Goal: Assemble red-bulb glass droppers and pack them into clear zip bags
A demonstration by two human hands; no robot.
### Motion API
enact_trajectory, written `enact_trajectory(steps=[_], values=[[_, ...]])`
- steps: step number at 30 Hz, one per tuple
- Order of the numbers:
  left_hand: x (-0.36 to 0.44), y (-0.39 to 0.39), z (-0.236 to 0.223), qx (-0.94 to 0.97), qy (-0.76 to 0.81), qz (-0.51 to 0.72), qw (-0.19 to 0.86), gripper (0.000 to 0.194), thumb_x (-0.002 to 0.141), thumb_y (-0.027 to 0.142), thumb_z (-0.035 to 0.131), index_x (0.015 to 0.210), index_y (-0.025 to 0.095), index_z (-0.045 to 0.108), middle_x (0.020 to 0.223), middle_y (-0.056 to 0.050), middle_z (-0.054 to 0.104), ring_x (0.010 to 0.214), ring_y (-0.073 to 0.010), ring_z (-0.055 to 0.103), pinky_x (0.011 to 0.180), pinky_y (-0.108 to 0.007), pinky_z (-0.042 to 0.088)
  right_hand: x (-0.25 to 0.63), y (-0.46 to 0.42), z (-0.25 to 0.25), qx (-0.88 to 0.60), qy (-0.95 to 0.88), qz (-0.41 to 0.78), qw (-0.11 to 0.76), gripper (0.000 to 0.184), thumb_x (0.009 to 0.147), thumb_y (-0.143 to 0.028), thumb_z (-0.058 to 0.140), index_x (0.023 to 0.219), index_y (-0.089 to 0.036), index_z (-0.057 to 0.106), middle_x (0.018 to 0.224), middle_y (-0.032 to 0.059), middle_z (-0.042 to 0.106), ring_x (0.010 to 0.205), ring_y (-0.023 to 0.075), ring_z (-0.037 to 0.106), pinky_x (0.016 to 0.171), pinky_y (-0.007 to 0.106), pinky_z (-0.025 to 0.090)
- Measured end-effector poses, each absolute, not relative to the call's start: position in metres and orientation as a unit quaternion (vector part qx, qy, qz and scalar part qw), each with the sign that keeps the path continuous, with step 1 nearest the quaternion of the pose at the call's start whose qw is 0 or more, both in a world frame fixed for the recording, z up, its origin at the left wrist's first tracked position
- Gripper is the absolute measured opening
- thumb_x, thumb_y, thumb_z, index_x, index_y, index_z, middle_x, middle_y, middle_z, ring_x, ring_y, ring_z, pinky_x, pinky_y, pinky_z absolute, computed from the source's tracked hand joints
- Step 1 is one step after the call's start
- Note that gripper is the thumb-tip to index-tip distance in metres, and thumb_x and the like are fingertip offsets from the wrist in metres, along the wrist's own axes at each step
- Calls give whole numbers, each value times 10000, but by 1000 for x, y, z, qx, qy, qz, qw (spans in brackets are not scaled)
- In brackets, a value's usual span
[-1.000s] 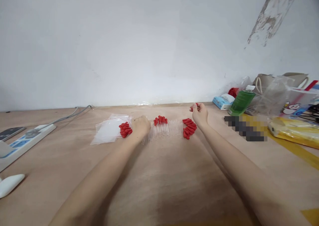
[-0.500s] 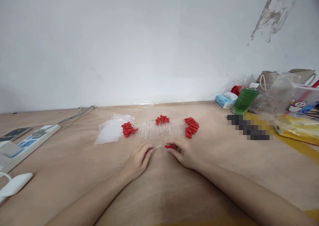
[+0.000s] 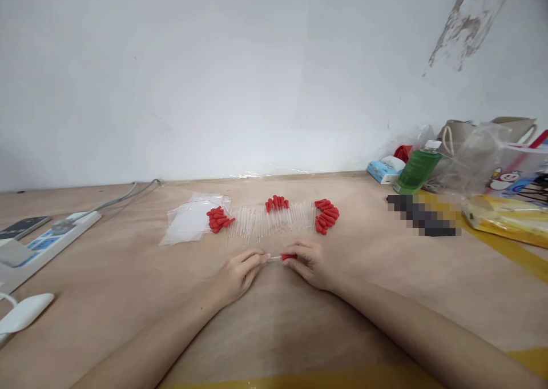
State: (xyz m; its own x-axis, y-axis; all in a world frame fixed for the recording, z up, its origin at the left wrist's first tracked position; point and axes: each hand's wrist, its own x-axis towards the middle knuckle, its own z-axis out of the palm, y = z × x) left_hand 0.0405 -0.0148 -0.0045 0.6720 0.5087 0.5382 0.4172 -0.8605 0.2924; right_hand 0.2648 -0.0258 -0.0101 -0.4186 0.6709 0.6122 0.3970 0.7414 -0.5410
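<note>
My left hand (image 3: 240, 272) pinches a thin clear tube (image 3: 274, 258) near the middle of the wooden table (image 3: 299, 320). My right hand (image 3: 310, 261) pinches a small red rubber cap (image 3: 288, 257) that meets the end of that tube. Just beyond my hands lies a row of several clear tubes (image 3: 274, 220). Piles of red caps lie at its left (image 3: 218, 220), behind it (image 3: 277, 204) and at its right (image 3: 326, 216).
Clear zip bags (image 3: 188, 223) lie left of the tubes. A white power strip (image 3: 47, 240) with its cable and a white object (image 3: 23, 315) are at the far left. At the right stand a green bottle (image 3: 417, 169), a blue box (image 3: 383, 172), plastic bags (image 3: 483, 160) and a yellow packet (image 3: 509, 220).
Both hands drew back from the piles to the near side of the tube row, the left with a tube, the right with a red cap. The cap now touches the tube's end.
</note>
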Motion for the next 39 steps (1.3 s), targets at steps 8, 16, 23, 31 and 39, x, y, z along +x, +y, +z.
enact_trajectory(steps=[8, 16, 23, 31, 39], values=[[39, -15, -5, 920, 218, 320, 54, 254, 865, 92, 403, 1058, 175, 545, 949, -65, 588, 833, -110, 572, 723, -206, 466, 266, -28, -13, -287, -843, 118, 439, 152, 846, -201, 458, 904, -184, 598, 793, 42, 617, 709, 115, 558, 638, 224, 455], [40, -20, -3, 928, 234, 286, 44, 247, 883, 141, 390, 1068, 179, 548, 928, -66, 593, 811, -119, 571, 713, -219, 466, 268, -27, -19, -280, -853, 88, 432, 153, 838, -222, 471, 911, -198, 603, 766, 45, 611, 668, 123, 555, 596, 228, 456], [41, -20, -6, 929, 225, 291, 38, 255, 888, 144, 376, 1074, 175, 547, 907, -72, 589, 782, -116, 567, 682, -211, 466, 268, -24, -23, -289, -854, 94, 422, 133, 816, -281, 511, 868, -204, 605, 724, 33, 602, 620, 116, 542, 551, 222, 437], [47, -24, -4, 930, 223, 290, 31, 259, 894, 154, 358, 1058, 169, 558, 906, -73, 602, 792, -119, 583, 695, -212, 479, 266, -25, -22, -273, -871, 80, 401, 136, 826, -273, 489, 852, -191, 594, 724, 35, 571, 642, 120, 516, 570, 223, 431], [49, -23, -8, 930, 236, 277, 46, 258, 898, 166, 361, 1064, 181, 557, 931, -74, 605, 827, -128, 588, 715, -229, 485, 264, -24, -15, -273, -880, 92, 378, 181, 845, -269, 454, 858, -186, 614, 735, 49, 588, 654, 129, 529, 593, 240, 445]])
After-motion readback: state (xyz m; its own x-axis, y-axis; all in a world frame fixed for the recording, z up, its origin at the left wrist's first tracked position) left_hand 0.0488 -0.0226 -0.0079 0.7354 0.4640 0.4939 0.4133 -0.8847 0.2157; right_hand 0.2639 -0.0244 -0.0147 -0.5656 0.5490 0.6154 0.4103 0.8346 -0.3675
